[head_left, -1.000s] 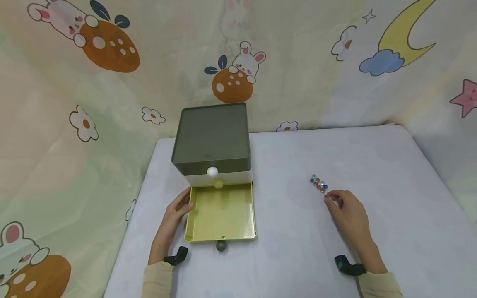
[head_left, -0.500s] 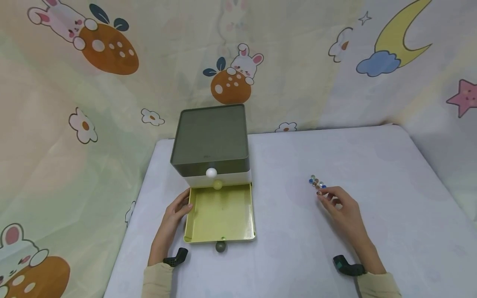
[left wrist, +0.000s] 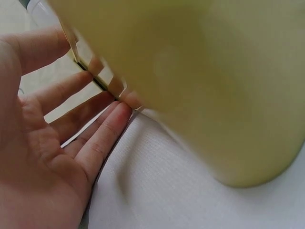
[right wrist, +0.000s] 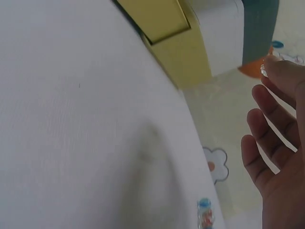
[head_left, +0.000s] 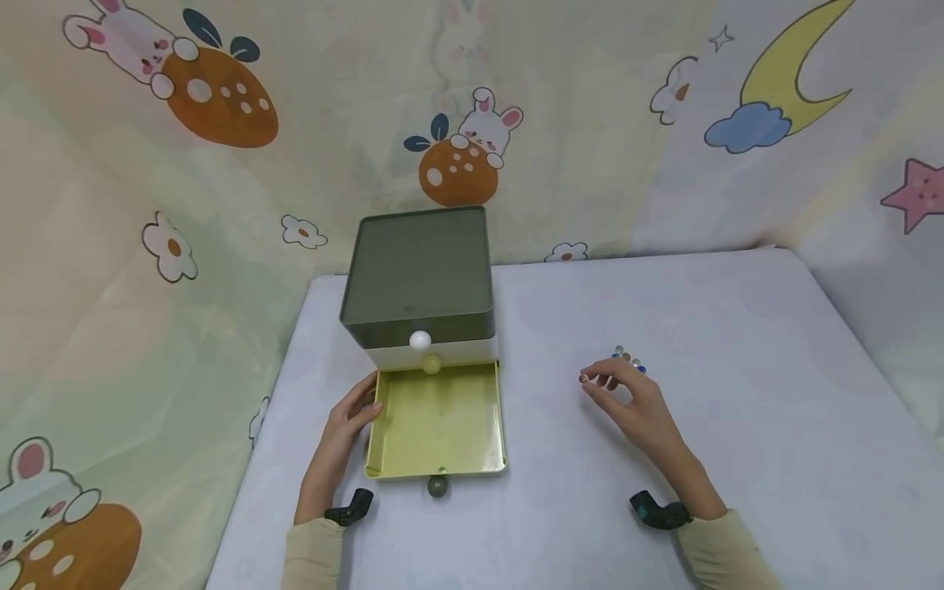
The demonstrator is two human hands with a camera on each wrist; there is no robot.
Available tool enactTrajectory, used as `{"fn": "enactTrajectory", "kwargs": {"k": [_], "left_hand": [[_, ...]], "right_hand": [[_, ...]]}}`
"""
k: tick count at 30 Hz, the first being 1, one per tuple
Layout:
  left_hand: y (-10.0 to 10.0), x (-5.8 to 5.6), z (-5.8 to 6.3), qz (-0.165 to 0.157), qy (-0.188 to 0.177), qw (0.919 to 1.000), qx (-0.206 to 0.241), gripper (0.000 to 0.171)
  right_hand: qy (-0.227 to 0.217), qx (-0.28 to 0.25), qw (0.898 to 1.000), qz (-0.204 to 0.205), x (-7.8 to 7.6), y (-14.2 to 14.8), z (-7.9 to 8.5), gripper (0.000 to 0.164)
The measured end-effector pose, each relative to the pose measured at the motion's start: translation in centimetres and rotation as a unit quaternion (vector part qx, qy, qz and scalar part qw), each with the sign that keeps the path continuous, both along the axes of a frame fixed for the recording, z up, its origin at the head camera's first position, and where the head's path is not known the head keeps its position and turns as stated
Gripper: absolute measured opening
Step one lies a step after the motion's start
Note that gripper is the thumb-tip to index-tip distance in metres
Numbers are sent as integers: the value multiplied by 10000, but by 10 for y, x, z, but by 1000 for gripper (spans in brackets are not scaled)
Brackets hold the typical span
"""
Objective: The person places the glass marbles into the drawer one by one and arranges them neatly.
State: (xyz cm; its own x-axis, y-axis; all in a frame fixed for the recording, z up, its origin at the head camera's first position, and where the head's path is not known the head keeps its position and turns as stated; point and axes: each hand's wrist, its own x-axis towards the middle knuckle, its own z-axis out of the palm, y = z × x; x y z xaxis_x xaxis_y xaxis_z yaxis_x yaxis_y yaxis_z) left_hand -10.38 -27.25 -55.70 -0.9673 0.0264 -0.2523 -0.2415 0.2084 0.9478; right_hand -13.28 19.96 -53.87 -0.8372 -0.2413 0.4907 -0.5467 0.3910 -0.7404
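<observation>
My right hand (head_left: 640, 412) pinches a small brown-tinted glass marble (head_left: 583, 378) between thumb and index finger, above the table to the right of the drawer. In the right wrist view the marble (right wrist: 263, 70) shows clear and shiny at the thumb tip, the other fingers loosely extended. A pulled-out yellow-green drawer (head_left: 442, 422) has nothing visible on its floor. My left hand (head_left: 345, 422) rests against that drawer's left side; in the left wrist view its straight fingers (left wrist: 102, 138) touch the wall. Several more marbles (head_left: 637, 365) lie on the table, partly behind my right hand.
The drawer belongs to a small cabinet (head_left: 420, 270) with a dark green top and a white middle tier. Round knobs mark its fronts, the dark one (head_left: 437, 486) on the pulled-out drawer. A patterned cloth (head_left: 590, 164) hangs behind the white-covered table (head_left: 575, 524).
My right hand has picked a marble from beside the group and carried it left toward the drawer. The left hand stays at the drawer's side.
</observation>
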Motion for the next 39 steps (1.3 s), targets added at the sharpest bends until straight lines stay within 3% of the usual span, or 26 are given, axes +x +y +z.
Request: {"fn": "enactTrajectory", "kwargs": {"k": [15,30,39], "left_hand": [[0,-1,-2,-17,28,10000,37,63],[0,-3,-1,-19,144,9999,21,61],[-1,-1,-1,-39,95,9999,8,63]], "right_hand": [[-20,-19,9912,1324,-17,-49,8,28],[118,820,9735,2133,-33,-99,31,23],[140,1406,9614,2361,-39,-125,32,18]]}}
